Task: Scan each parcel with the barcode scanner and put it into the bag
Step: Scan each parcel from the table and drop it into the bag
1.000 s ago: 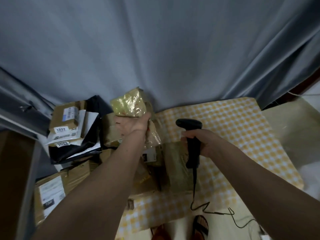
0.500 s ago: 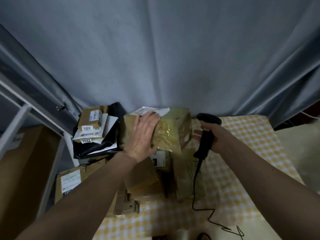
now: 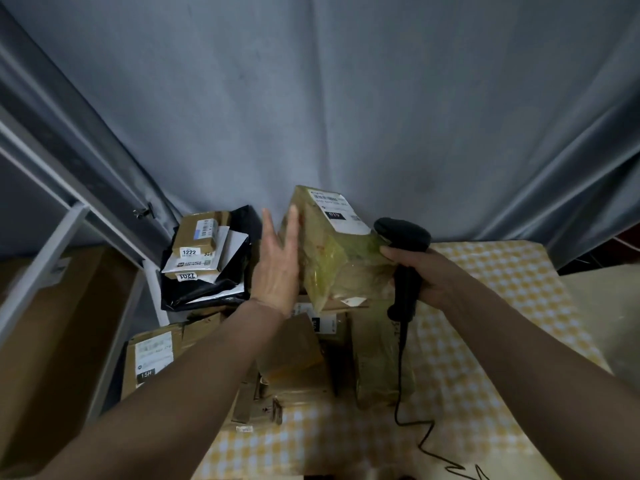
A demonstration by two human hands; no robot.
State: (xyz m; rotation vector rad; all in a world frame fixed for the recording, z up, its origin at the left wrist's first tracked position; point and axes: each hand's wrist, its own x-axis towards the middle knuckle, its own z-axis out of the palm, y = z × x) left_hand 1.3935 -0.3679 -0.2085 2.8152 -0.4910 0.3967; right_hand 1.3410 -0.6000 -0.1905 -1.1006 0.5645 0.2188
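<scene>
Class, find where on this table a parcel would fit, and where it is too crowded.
Free: the checked cloth right of the scanner and its cable, out to the table's right edge. Crowded: the left side, where parcels pile up.

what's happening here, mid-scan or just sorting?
Not scanning yet, it seems. A person's left hand, fingers straight, presses against the side of a taped parcel raised above the pile of boxes, its label facing up. The right hand grips the corded barcode scanner right beside that parcel. No bag is clearly visible.
</scene>
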